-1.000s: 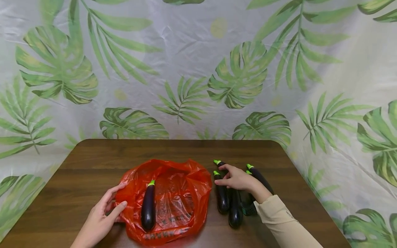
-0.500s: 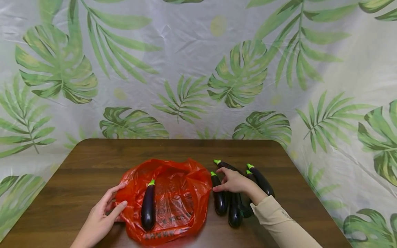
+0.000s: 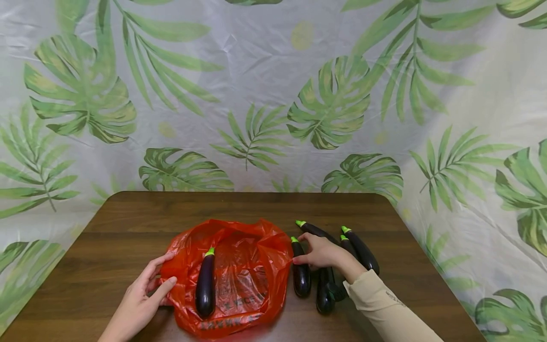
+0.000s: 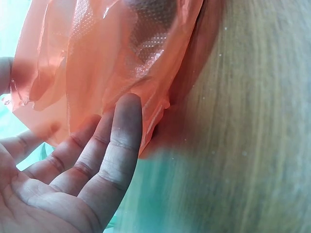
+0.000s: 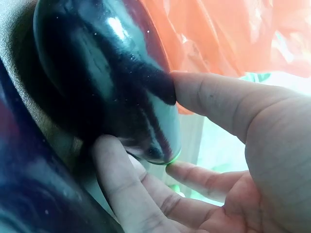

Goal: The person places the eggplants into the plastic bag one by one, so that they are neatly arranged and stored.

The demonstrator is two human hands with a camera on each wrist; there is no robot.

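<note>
Eggplant (image 3: 302,280) lies on the worktop (image 3: 141,213) just right of the red plastic bag (image 3: 275,251), and we see the right hand (image 3: 320,251) pinching it near its green-capped end between thumb and fingers. We find the left hand (image 3: 138,295) loosely spread, fingers nearly straight, touching the bag's left side. Inside the bag we see a second eggplant (image 3: 205,287), while other eggplants (image 3: 362,249) lie to the right, partly hidden by the right hand.

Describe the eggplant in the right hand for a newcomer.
On the brown table, find the red bag, then the loose eggplants to its right. The gripped eggplant lies nearest the bag, the only one pinched by the right hand.
</note>
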